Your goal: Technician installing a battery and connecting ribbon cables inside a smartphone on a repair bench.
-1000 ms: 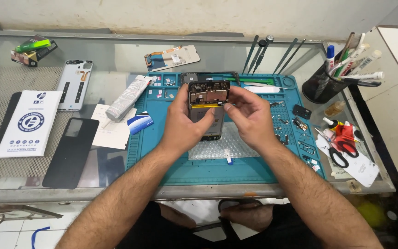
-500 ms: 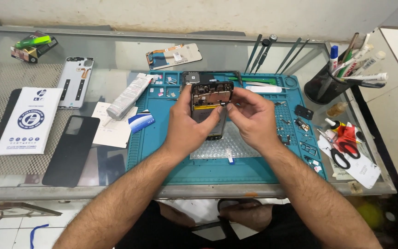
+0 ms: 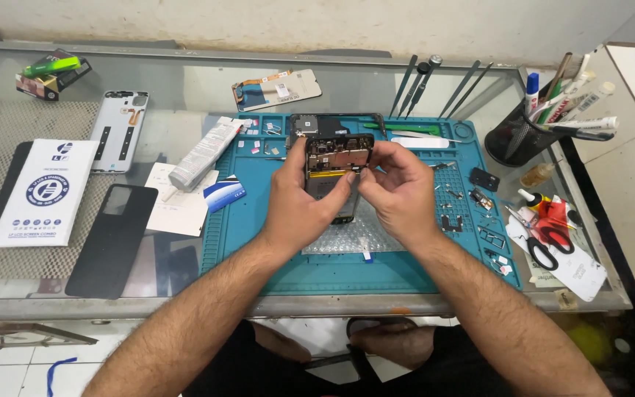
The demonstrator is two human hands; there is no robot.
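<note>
- Left hand (image 3: 299, 202) gripped the opened black smartphone with exposed circuit board (image 3: 334, 165); right hand (image 3: 400, 187) pinched its top-right edge
- Mid-teardown over the blue silicone repair mat (image 3: 259, 242); next move probably needed a fine, steady lift

Your forearms reach in from below and converge. Your left hand (image 3: 304, 197) is cupped with its thumb raised; your right hand (image 3: 398, 185) curls, fingertips pinched toward the left.

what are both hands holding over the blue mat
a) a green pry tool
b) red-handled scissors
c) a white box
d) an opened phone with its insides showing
d: the left hand and right hand grip an opened phone, circuit parts exposed, above the blue mat.
</note>
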